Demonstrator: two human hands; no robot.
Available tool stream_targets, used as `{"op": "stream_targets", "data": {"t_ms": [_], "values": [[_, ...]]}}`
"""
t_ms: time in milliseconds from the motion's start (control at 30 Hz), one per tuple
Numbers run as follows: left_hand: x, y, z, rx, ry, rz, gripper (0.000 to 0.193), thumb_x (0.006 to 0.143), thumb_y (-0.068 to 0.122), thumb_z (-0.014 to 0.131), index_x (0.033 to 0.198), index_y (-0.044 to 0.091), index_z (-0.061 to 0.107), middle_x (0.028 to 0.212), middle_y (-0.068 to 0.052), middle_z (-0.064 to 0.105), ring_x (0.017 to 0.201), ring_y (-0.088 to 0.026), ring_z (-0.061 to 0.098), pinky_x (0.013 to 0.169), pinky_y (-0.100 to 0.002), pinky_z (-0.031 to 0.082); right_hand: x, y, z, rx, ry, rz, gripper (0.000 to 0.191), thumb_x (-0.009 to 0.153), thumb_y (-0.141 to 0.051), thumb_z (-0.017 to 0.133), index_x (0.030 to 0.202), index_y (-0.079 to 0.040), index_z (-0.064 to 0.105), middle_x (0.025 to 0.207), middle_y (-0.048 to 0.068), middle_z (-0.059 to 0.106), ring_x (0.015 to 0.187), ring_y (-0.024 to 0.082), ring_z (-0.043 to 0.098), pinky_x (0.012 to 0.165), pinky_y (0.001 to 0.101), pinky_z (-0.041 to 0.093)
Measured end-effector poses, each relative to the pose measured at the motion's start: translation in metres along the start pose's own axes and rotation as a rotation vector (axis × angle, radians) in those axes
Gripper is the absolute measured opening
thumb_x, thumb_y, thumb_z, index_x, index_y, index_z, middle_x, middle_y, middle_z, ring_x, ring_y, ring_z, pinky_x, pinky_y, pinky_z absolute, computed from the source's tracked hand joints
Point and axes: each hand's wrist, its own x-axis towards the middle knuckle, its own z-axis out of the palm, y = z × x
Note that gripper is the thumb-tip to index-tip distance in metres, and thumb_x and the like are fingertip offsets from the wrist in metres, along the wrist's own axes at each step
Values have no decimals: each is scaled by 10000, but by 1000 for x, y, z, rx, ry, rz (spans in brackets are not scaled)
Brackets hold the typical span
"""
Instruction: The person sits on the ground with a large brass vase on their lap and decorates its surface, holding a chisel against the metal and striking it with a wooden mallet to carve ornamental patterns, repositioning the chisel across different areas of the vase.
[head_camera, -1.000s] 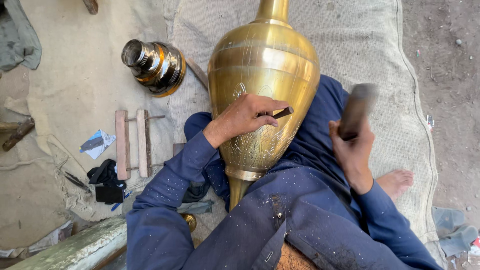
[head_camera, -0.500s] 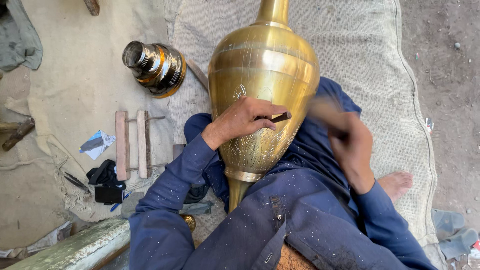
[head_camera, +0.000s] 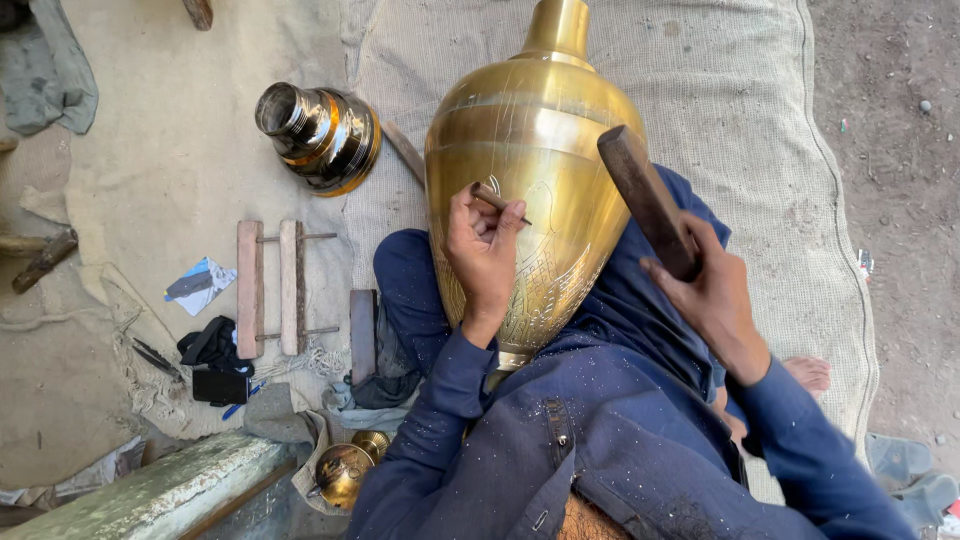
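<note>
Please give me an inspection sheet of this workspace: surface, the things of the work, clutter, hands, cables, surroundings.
Surface: burlap mat over dirt ground.
Job's things: large brass vase lying across the person's lap, engraved pattern on its lower body; chisel; wooden mallet.
Clutter: smaller brass vessel on its side, wooden frame, black cloth, small brass bowl.
Hands: left hand holds the chisel against the vase; right hand grips the mallet, raised.
Cables: nothing seen.
Surroundings: grey cloth upper left, bare foot on the mat.
</note>
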Motion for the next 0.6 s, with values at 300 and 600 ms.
{"op": "stream_targets", "data": {"t_ms": [300, 600], "values": [[-9, 7, 14, 230, 82, 150, 395, 989, 51, 727, 1340, -2, 553, 939, -84, 705, 811, -128, 715, 661, -241, 590, 64, -79, -68, -636, -250, -377, 696, 999, -262, 684, 1628, -258, 386, 876, 109, 631, 630, 268, 643, 548, 383, 535], [-7, -2, 14, 189, 102, 180, 393, 996, 75, 727, 1320, -5, 519, 946, -56, 673, 834, -117, 722, 665, -224, 611, 89, -156, -108, -849, -133, -842, 777, 884, -274, 665, 1621, -295, 419, 879, 53, 612, 629, 162, 621, 515, 275, 509]]}}
